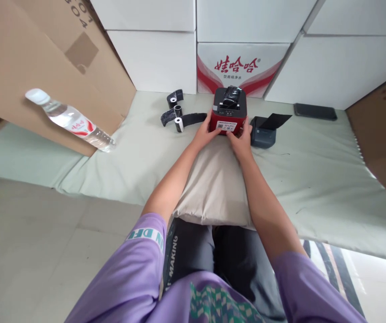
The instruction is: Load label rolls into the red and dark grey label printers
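Between my two hands stands a red, box-shaped device with a black top, which looks like a small receipt printer. Black glossy strip material bulges from the slot in its top, and a white label with printed codes is on its near side. My left hand grips its left lower edge. On the right lower edge, my right hand has its fingers wrapped round the corner. Just right of that hand sits a smaller dark device with a black sheet sticking out. Left of the printer lie several small rolls with black strips.
A water bottle lies at the left against a large cardboard box. White cartons line the back. A dark phone lies at the right, near another brown box. Pale cloth covers the surface.
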`<state>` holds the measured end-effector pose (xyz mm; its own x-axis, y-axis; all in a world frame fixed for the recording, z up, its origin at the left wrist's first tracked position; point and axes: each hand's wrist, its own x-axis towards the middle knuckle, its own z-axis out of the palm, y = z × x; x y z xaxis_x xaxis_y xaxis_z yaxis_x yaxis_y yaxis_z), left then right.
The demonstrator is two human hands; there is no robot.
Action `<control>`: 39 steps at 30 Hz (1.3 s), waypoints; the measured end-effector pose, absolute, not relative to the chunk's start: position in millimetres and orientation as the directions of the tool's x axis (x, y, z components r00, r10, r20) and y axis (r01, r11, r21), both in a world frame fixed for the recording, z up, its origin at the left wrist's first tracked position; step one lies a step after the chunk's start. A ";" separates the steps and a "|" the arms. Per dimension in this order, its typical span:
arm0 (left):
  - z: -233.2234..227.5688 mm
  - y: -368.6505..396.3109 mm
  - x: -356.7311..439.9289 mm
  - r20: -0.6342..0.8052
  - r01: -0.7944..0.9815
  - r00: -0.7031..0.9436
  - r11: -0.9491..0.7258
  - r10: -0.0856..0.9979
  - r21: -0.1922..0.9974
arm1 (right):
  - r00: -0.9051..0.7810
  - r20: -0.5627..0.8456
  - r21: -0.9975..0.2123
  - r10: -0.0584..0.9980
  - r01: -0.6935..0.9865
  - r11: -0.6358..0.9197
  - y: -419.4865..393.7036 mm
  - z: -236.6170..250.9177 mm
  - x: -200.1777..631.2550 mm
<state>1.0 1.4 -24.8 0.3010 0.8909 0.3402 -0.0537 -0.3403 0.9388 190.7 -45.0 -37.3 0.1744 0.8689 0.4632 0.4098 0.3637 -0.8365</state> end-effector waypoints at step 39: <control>26.4 -113.4 -12.5 0.216 -0.166 0.211 -0.183 0.953 0.969 | 0.188 0.473 -0.823 0.861 0.444 0.355 -171.2 11.2 182.7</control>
